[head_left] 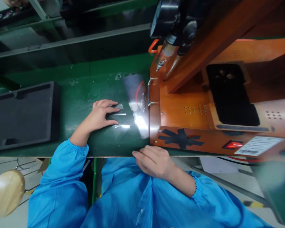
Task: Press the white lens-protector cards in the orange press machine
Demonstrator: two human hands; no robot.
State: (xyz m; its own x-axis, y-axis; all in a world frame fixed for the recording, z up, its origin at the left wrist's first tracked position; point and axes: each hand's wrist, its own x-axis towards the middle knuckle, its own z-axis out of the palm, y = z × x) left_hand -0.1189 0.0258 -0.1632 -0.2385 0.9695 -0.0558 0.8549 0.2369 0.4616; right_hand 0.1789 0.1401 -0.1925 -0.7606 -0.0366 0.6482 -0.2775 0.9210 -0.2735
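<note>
My left hand [102,114] rests on the green bench top [82,84] with its fingers spread. Its fingertips touch or lie right beside a small clear film piece [120,106] that shines under the light. To the right of it lies a larger transparent sheet [133,90], glossy with reflections, next to the orange machine [172,110]. At the bench's front edge is my right hand [154,161], its fingers together and loosely curled, with no object showing in them. Its thumb is hidden.
The machine carries a black phone-shaped plate [230,95], a metal handle [149,91] and a red lit switch [232,144]. A pressure gauge [165,17] hangs above. A black foam-like tray [21,115] sits left; a round wooden stool [7,193] stands below.
</note>
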